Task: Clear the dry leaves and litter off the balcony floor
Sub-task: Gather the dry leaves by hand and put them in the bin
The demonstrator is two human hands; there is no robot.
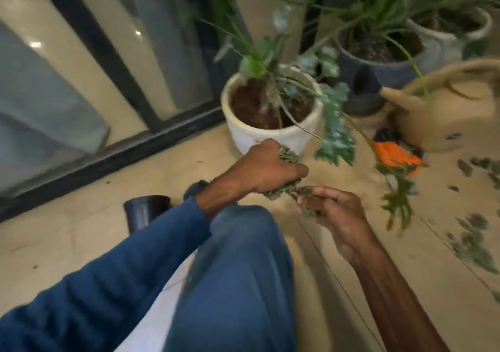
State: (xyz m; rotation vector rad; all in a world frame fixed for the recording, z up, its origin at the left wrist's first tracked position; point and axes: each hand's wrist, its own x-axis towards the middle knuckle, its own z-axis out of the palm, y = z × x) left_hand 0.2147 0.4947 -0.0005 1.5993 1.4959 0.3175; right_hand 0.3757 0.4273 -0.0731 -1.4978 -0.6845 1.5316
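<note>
Crouching on a tiled balcony floor (81, 243), a person gathers fallen leaves by hand, seen from above past a bent knee in blue trousers. Their left hand (266, 167), at the end of a blue sleeve, is closed in a fist round a bunch of dry leaves (281, 190), just in front of a white plant pot (259, 138). The right hand (334, 211), on a bare arm, sits just beside it with fingers curled round a few more leaves (307, 211). The two hands almost touch, as if passing the pickings across. The uncollected litter is a scatter of leaves (472, 243) on the floor well off to the person's right, in a loose band running away from them toward a tan container with a handle (443, 119). The right hand is much the nearer to that scatter, so it looks the likelier to reach sideways for it, with the left serving as holder.
</note>
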